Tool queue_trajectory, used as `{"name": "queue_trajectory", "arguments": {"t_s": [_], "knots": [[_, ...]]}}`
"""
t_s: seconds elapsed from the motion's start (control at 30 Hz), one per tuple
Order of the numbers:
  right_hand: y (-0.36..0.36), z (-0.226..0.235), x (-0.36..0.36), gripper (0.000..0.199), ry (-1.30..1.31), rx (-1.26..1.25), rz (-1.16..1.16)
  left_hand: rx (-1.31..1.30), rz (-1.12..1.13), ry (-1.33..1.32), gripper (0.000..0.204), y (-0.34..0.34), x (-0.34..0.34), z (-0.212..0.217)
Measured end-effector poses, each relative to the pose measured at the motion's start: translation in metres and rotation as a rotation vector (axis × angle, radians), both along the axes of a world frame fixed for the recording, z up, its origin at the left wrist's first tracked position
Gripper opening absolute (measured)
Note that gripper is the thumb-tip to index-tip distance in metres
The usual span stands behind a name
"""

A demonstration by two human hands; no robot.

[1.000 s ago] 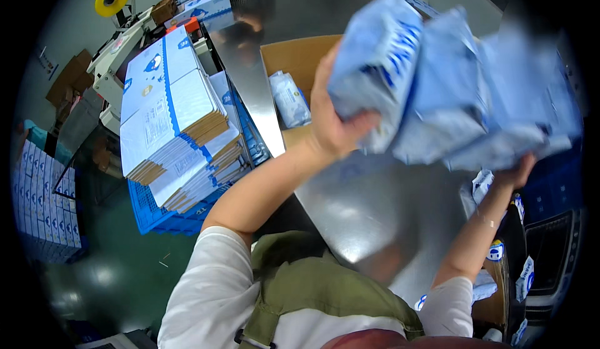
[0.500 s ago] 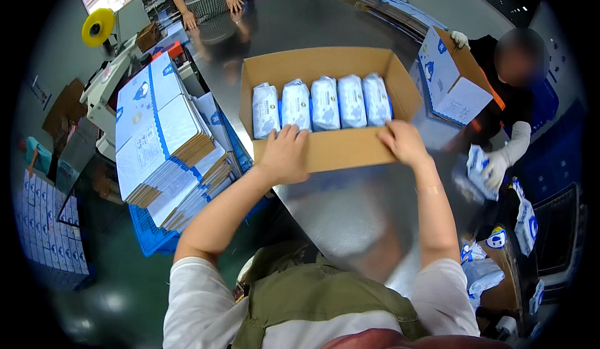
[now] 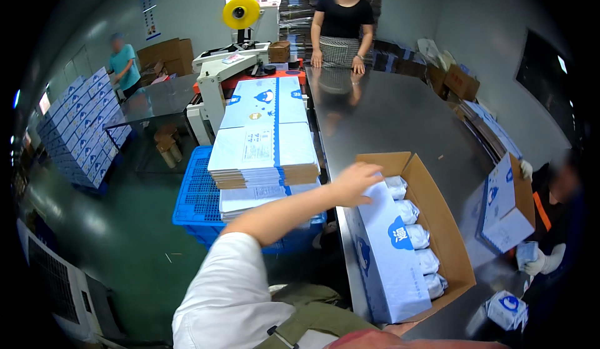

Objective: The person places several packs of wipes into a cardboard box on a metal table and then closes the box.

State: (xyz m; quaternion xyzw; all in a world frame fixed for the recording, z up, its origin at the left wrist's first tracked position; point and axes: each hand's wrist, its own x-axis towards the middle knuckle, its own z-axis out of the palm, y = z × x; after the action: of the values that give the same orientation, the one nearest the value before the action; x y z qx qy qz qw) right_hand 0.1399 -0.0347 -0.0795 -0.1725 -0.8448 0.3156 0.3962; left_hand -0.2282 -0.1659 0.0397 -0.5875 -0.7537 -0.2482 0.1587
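Observation:
An open cardboard box point(image 3: 447, 236) lies on the steel table point(image 3: 400, 117), holding a row of several white and blue packets point(image 3: 415, 236). Its near flap point(image 3: 387, 261), printed blue and white, stands raised. My left hand point(image 3: 356, 183) reaches across from the lower left and grips the far end of that flap, fingers curled over its edge. My left sleeve is white. My right hand is out of sight.
Flat printed cartons point(image 3: 262, 142) are stacked on a blue crate point(image 3: 200, 205) left of the table. Behind them stands a taping machine with a yellow roll point(image 3: 240, 12). A person in black point(image 3: 340, 24) stands at the table's far end. A gloved co-worker point(image 3: 537, 261) handles another carton point(image 3: 506, 205) at right.
A second ago I lifted a bundle of packets; then both hands rested on the box's near edge. Now only my left hand is on the box, holding its raised flap.

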Motion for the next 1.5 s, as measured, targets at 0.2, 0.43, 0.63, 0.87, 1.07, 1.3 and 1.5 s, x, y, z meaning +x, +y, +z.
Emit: {"name": "queue_trajectory", "arguments": {"t_s": [0.2,0.43,0.63,0.87,1.07,1.3,1.5], "knots": [[0.009,-0.016,-0.136,0.1,0.251,-0.026,-0.063,-0.165,1.39,-0.18,0.075,-0.229,-0.112,0.052],[0.124,0.02,-0.4,0.068,-0.374,-0.137,0.32,-0.482,1.528,-0.868,0.083,-0.313,-0.178,0.024],[0.074,-0.032,-0.253,0.054,-0.559,0.297,0.433,-0.456,1.419,-0.711,0.05,-0.282,-0.175,0.058],[0.102,-0.056,-0.159,0.052,0.054,-0.494,0.275,0.865,0.606,-0.071,0.016,-0.124,-0.073,0.12],[0.181,0.041,-0.163,0.047,0.796,-1.192,0.362,0.641,-0.471,0.139,0.016,-0.029,0.129,0.084],[0.199,0.127,-0.034,0.022,0.329,-0.429,0.265,-0.226,-0.047,-0.841,0.038,-0.057,0.151,-0.037],[0.153,0.185,-0.054,0.032,-0.352,0.416,0.539,0.345,0.26,-0.245,0.083,-0.028,-0.013,0.094]]}}
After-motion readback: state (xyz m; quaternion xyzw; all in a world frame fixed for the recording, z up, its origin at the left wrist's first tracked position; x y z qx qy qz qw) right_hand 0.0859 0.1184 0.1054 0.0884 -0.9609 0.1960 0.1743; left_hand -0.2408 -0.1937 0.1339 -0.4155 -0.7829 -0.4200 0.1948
